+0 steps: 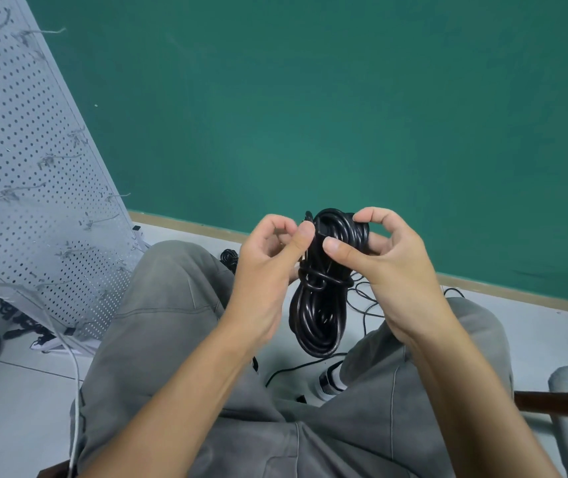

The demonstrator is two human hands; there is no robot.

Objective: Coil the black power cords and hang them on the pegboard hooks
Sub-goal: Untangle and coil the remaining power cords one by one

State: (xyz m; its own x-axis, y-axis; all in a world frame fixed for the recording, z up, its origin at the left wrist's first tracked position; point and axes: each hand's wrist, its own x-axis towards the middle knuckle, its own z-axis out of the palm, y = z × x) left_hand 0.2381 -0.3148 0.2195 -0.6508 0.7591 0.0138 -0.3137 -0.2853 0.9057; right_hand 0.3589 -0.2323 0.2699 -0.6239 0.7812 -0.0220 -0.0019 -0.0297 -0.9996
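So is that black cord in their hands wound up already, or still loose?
Wound up. The black cord hangs as a bundle of loops, cinched by a wrap round its middle, gripped by the left hand and right hand.

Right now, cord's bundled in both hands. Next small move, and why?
Probably tuck the loose end through and snug the wrap. The coiled cord already has a turn cinched round its middle, the right hand grips the top loops, and the left hand pinches the end there. Pegboard hooks come after.

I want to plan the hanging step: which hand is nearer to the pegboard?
Left. The left hand pinches the coiled cord on the side toward the pegboard; the right hand grips it on the far side.
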